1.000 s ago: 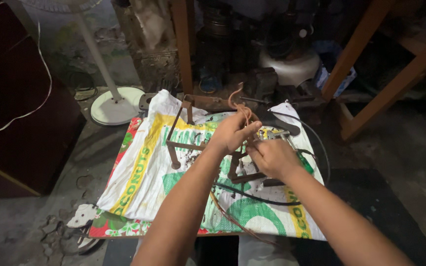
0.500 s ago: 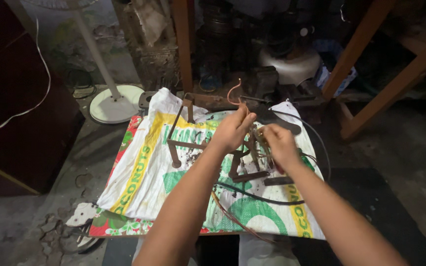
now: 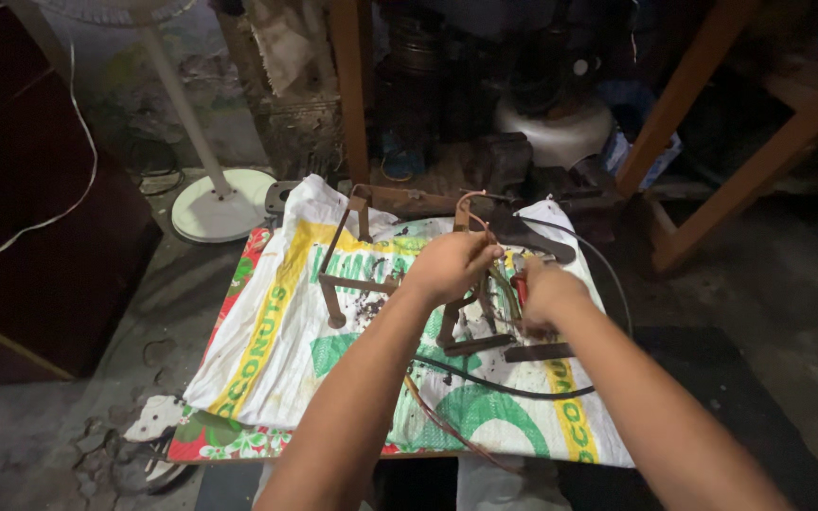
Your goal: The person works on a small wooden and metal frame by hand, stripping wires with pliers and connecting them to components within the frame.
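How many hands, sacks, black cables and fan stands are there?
Hands: 2, left hand and right hand
Printed sack: 1
Black cable: 1
White fan stand: 1
Total: 5

I take the woven sack (image 3: 267, 350) spread over the low table as my mark: on its middle stands the metal frame (image 3: 362, 284), and my left hand (image 3: 449, 267) and my right hand (image 3: 549, 293) are over the sack just right of that frame, the left pinching a thin wire (image 3: 471, 203) that loops up toward the sack's far edge. A cable (image 3: 504, 386) lies on the sack nearer me than my hands. Beyond the sack's far left corner a fan base (image 3: 222, 203) sits on the floor, and a wooden trestle (image 3: 712, 142) stands off its far right corner.
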